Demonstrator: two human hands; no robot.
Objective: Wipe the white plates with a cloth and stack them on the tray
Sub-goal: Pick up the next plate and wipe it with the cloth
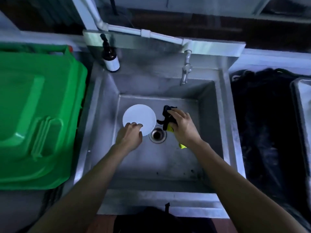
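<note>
A round white plate [139,118] lies in the steel sink [170,158], left of the drain. My left hand [129,137] grips the plate's near edge, fingers curled over the rim. My right hand [182,126] is closed on a dark cloth [165,117] with a yellow-green underside that shows below the palm and at the wrist. The cloth hangs just right of the plate, above the drain, apart from the plate. A metal tray [301,101] shows only partly at the right edge.
A drain [157,134] sits at the sink's middle. A tap [186,69] hangs over the back wall, with a brown pump bottle [110,58] at the back left corner. A green bin lid [37,115] fills the left side. Black sheeting [262,123] covers the right side.
</note>
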